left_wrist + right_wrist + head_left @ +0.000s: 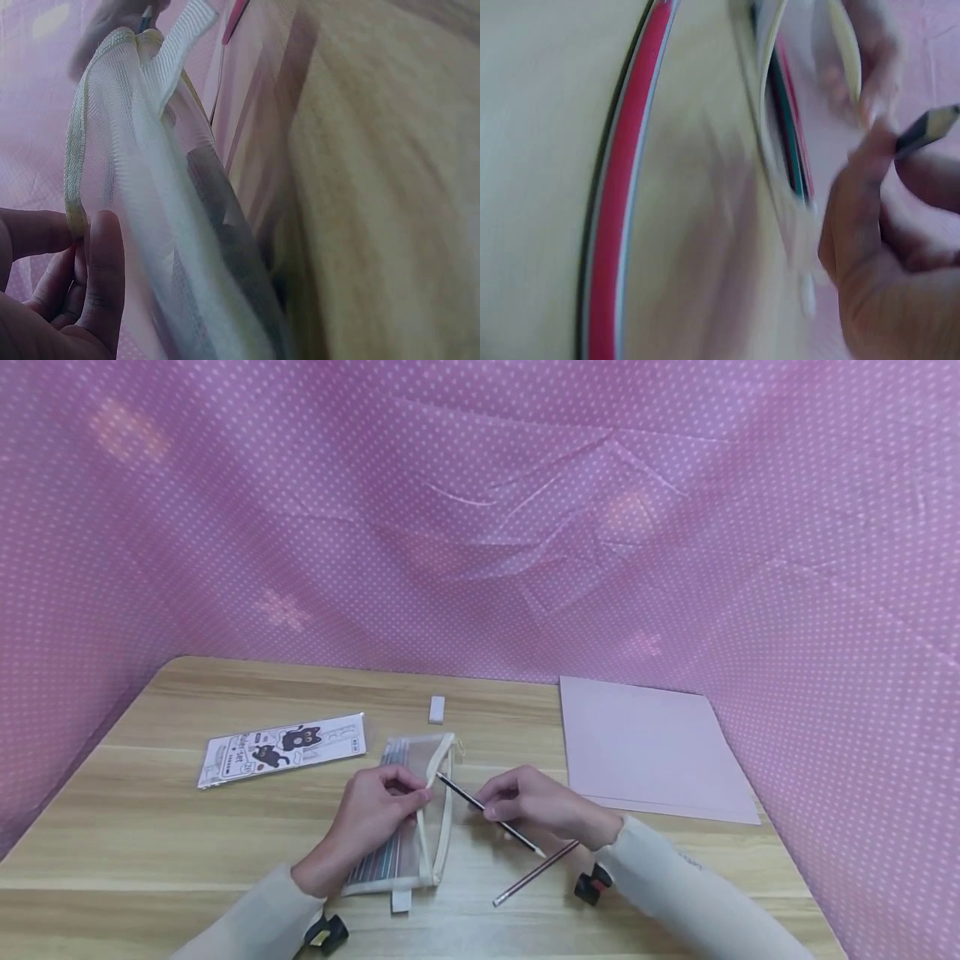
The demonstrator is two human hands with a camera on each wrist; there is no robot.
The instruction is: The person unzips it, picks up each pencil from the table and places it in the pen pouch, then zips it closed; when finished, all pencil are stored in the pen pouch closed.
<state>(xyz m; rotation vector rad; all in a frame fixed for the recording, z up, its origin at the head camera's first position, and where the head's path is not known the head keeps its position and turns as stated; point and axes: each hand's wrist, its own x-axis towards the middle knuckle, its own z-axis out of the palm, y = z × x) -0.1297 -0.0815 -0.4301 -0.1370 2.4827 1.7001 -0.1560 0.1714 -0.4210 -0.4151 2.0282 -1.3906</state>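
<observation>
A mesh pencil pouch [438, 860] with cream edging lies on the table, its mouth spread toward the right. My left hand [378, 814] pinches one edge of that mouth between thumb and forefinger, also plain in the left wrist view. Between its fingers and thumb my right hand [532, 802] holds a dark pencil [517, 837]. The sharpened tip points back toward me, while the far end is at the pouch's mouth. Beneath the right hand a dark red striped pencil [528, 878] lies on the table. Long coloured shapes [791, 120] show inside the pouch.
A packaged ruler set [285, 749] with black cats lies at the left. Beyond the pouch is a small white block [437, 709], perhaps an eraser. A pale pink sheet or folder [652, 752] covers the back right. Pink dotted cloth [480, 527] surrounds the table.
</observation>
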